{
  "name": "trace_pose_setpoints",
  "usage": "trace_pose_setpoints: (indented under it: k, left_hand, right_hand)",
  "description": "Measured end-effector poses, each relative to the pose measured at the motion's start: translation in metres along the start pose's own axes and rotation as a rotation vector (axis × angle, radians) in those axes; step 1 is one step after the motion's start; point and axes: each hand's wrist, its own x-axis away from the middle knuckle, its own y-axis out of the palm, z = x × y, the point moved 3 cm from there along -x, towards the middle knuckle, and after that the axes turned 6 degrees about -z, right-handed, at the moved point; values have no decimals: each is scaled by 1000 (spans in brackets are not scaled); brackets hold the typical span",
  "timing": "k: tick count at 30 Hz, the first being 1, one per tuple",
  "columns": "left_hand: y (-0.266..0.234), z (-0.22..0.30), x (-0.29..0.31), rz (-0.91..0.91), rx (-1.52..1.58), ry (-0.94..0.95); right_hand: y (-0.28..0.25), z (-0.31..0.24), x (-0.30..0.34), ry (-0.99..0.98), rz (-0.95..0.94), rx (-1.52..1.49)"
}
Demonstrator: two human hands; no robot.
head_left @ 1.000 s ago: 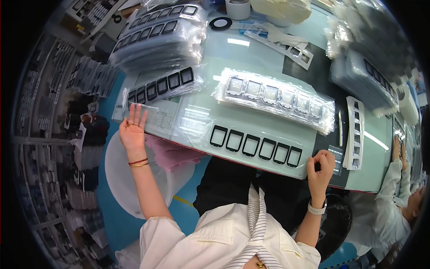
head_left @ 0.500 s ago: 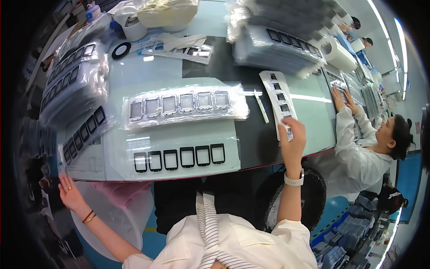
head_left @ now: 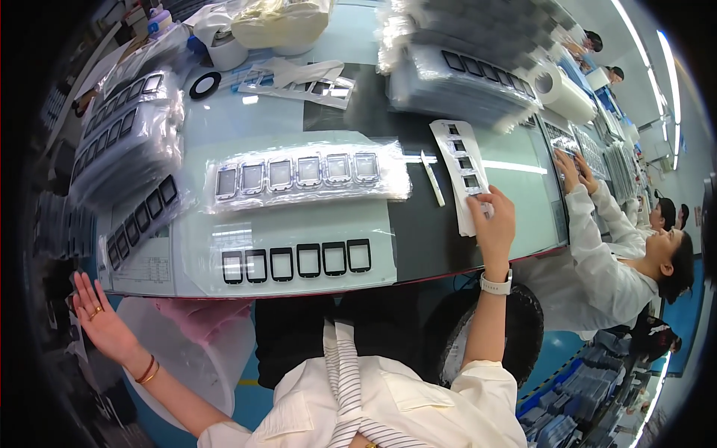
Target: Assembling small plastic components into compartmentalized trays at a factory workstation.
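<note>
My right hand [head_left: 494, 222] pinches the near end of a white backing strip [head_left: 463, 168] with square cut-outs, lying on the right of the glass-topped table [head_left: 314, 119]. My left hand [head_left: 99, 317] is spread open and empty below the table's left edge, above a white bin [head_left: 187, 351]. In front of me lies a clear sheet with a row of black screen frames [head_left: 296, 260]. Beyond it sits a plastic-wrapped tray of silver-rimmed screens [head_left: 299, 175].
Bagged stacks of black frames [head_left: 123, 142] pile at the left and more stacks [head_left: 463, 75] at the far right. A tape ring [head_left: 204, 84] and white scraps [head_left: 299, 75] lie at the back. A person in white [head_left: 620, 246] works at my right.
My left hand has dropped from the table's left edge to below it, fingers spread. My right hand moved up from the table's near right edge onto the white strip.
</note>
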Motion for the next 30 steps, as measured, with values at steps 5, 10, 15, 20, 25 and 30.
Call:
trace_pose_setpoints:
  k: [5, 10, 15, 20, 25, 30]
  left_hand:
    - [44, -11, 11, -157, 72, -93]
    - [66, 5, 20, -203, 33, -78]
    - [67, -4, 29, -242, 12, -95]
    - [74, 5, 34, -196, -115, -63]
    - [72, 4, 36, -218, -109, -63]
    - [83, 5, 39, -335, -57, -103]
  right_hand:
    - [8, 9, 0, 40, 4, -116]
    - [7, 13, -8, 54, 6, -188]
    - [12, -14, -12, -76, -57, -26]
    - [22, 5, -14, 8, -7, -182]
    - [1, 28, -25, 240, 67, -415]
    - [-45, -10, -20, -64, 393, -489]
